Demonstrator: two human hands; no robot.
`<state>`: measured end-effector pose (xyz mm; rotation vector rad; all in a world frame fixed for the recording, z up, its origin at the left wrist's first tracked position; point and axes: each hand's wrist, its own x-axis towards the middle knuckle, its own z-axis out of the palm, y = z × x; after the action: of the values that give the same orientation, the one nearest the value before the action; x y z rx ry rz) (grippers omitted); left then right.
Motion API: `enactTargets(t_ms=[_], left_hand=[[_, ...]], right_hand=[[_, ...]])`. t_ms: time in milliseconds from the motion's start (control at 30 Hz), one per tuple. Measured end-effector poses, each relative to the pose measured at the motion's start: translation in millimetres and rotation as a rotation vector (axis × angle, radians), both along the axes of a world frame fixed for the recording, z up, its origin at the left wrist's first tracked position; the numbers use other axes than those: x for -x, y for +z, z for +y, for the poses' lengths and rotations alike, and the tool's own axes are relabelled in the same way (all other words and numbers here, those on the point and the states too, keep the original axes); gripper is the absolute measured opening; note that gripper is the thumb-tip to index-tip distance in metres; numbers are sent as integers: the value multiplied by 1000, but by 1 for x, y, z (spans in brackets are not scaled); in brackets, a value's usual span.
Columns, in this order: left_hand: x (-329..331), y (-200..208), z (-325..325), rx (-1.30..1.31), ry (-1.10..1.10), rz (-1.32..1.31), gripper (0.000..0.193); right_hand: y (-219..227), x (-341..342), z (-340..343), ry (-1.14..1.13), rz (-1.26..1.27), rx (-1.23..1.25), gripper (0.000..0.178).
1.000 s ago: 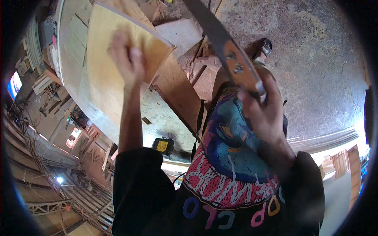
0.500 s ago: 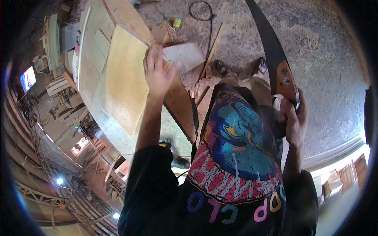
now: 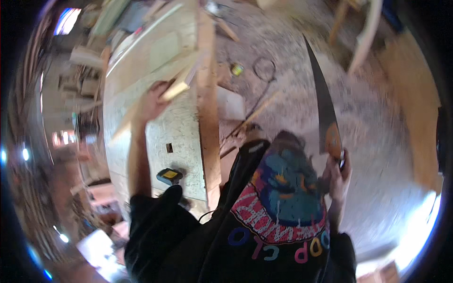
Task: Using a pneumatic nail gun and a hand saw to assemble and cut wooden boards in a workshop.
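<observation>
My left hand (image 3: 153,101) is closed on the edge of a thin wooden panel (image 3: 178,88), which is tilted up off the workbench (image 3: 184,127). The panel is blurred and seen nearly edge-on. On the right, my right hand (image 3: 339,177) grips the wooden handle of a handsaw (image 3: 322,99). The saw's dark blade points up and away from me, over the floor and apart from the panel. Nearer to me on the bench is a cordless tool's black and yellow battery base (image 3: 170,176); the rest of the tool is partly hidden by my sleeve.
A long plank (image 3: 207,94) runs along the bench's right edge. On the floor lie a pale board (image 3: 231,103), a wood strip (image 3: 262,108), a black cable (image 3: 265,68) and a small yellow container (image 3: 236,69). A large wooden sheet (image 3: 406,104) stands at the right.
My left hand has gone from open above the panel to gripping it, and the panel has tilted up off the bench. The view has turned; the saw stays in my right hand.
</observation>
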<state>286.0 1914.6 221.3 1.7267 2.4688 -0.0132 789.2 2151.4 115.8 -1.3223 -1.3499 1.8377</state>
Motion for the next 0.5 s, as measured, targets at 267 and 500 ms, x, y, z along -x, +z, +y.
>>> enactTargets(t_ms=[267,500], left_hand=[[113,85,30,-237,300,-423,22],[177,76,112,210,92,-330,32]], right_hand=[[27,57,5,138,90,18,36],[44,115,-12,195,78,-28,29]])
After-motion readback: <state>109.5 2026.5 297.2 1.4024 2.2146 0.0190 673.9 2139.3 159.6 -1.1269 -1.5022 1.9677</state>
